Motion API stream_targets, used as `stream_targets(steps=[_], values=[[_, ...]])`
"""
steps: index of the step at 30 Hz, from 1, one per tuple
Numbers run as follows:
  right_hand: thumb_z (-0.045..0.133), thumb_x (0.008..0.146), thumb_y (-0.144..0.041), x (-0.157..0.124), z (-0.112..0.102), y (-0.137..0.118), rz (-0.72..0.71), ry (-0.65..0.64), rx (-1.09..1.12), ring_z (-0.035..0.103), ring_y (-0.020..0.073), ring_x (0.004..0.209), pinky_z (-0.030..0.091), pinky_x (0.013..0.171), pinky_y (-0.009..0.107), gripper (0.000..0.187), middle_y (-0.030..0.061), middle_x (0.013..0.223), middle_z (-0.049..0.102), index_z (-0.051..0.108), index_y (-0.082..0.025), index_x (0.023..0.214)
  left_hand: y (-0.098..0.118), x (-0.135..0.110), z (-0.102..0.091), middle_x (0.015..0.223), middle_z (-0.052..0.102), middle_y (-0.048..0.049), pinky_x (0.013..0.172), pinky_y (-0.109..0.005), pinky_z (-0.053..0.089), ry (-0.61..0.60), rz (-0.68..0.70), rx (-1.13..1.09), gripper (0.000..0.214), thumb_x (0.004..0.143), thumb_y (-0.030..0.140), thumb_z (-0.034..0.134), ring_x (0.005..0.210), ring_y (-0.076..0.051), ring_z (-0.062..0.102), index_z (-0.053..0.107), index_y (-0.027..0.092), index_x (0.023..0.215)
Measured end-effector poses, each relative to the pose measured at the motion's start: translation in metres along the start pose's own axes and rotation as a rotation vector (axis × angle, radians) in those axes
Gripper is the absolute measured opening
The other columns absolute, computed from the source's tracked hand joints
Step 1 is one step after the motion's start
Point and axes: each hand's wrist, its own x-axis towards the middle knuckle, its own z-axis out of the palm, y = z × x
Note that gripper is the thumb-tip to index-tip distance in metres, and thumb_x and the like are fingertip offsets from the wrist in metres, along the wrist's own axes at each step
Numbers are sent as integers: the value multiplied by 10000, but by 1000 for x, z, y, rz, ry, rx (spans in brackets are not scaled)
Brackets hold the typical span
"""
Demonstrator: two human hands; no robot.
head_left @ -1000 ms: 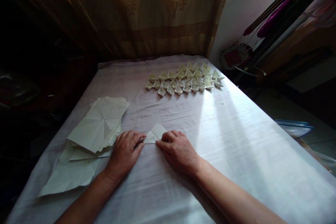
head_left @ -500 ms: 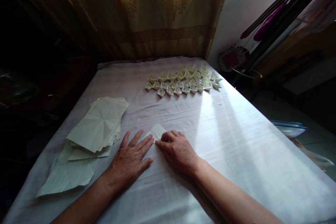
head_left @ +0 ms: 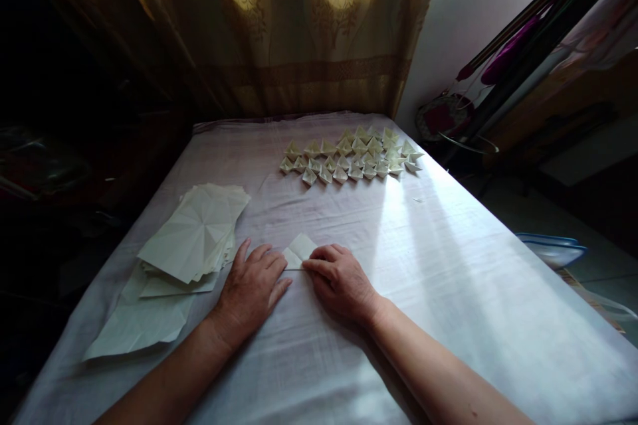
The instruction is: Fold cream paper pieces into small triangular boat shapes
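Note:
A small piece of folded paper (head_left: pixel 300 251) lies on the cloth between my two hands, its tip pointing away from me. My left hand (head_left: pixel 254 279) rests flat at its left side, fingers a little apart and slightly bent, the fingertips at the paper's left corner. With curled fingers, my right hand (head_left: pixel 343 282) grips the paper's right side, and the forefinger presses near its lower edge. That right corner is hidden under the fingers. Left of my left hand is a stack of creased paper sheets (head_left: pixel 199 232), with larger sheets (head_left: pixel 142 319) sticking out below.
Several folded paper boats (head_left: pixel 349 158) stand in rows toward the far right of the cloth-covered table (head_left: pixel 423 345). A small paper scrap (head_left: pixel 417 200) lies nearer. Behind the table hangs a curtain (head_left: pixel 299 33). Blue-rimmed containers (head_left: pixel 551 249) are beyond the right edge.
My left hand has drawn back to the left, its fingers less spread, uncovering more of the folded paper. My right hand stays at the paper's right side. The whole view has shifted slightly.

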Motion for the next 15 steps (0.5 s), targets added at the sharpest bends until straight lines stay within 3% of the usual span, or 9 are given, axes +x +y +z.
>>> stream_targets(steps=[3,7,11,15], values=[[574,801,-76,0,3,7,15,72,6,584,210,981,426,885,372,347,67,1077,682,724,-216,1081,4,17,0,880,691,-55,1098,-562,293,19,24,78,79,877,281,661,914,-261,615,672,206,903],[584,730,-60,0,2,16,18,69,-26,585,227,1028,432,899,387,422,58,1132,677,715,-240,1088,-2,29,4,806,666,-20,1059,-525,332,119,175,155,66,877,272,675,835,-232,589,659,208,882],[586,710,-59,1,1,22,-2,67,-33,584,241,1076,448,936,407,478,67,1187,663,694,-241,1139,-12,31,6,749,633,-8,906,-400,423,198,382,237,110,913,117,574,749,-198,564,633,188,855],[582,732,-70,0,2,25,-14,88,-81,576,272,1120,466,935,447,486,102,1241,647,680,-223,1183,-18,29,11,753,632,-16,763,-350,449,248,439,235,180,949,78,473,698,-186,572,620,167,899]])
